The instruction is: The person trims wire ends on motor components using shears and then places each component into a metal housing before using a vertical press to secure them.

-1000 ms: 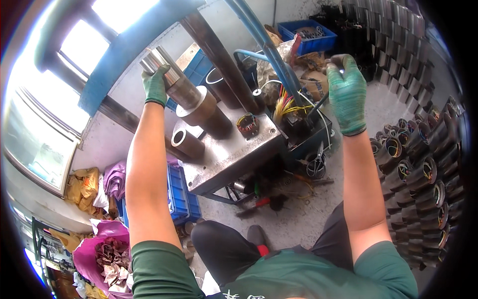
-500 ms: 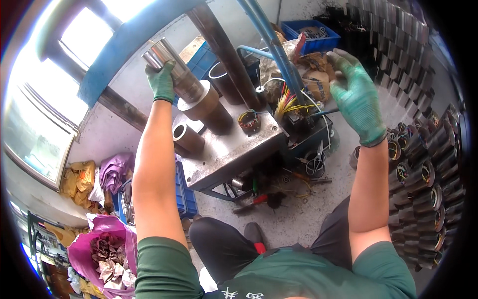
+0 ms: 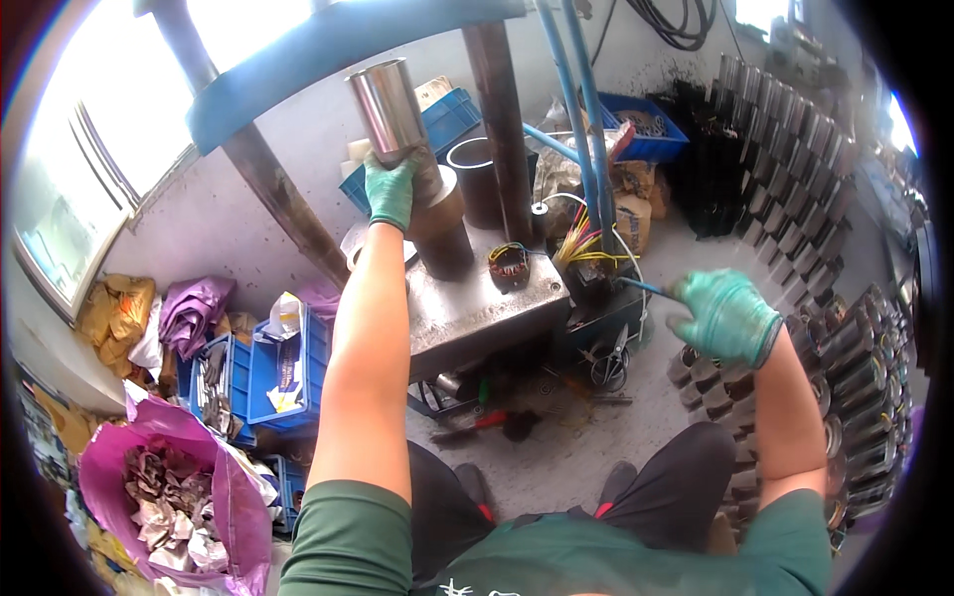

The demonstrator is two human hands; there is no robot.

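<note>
The right hand (image 3: 730, 316) has dropped to the blue lever (image 3: 648, 287), the left hand (image 3: 390, 191) lower on the cylinder (image 3: 391, 109).

Right hand (image 3: 730, 318) blurred, end of lever (image 3: 648, 287) hidden inside it, cylinder (image 3: 391, 111) partly covered by left hand (image 3: 389, 191), beam (image 3: 328, 48) above it cut off by top edge, counter (image 3: 467, 320) partly hidden behind left forearm (image 3: 364, 368), parts (image 3: 643, 122) in bin (image 3: 663, 149) beyond right hand too small to tell

Left hand (image 3: 390, 191) curled (gloved), right hand (image 3: 727, 316) lower
</note>
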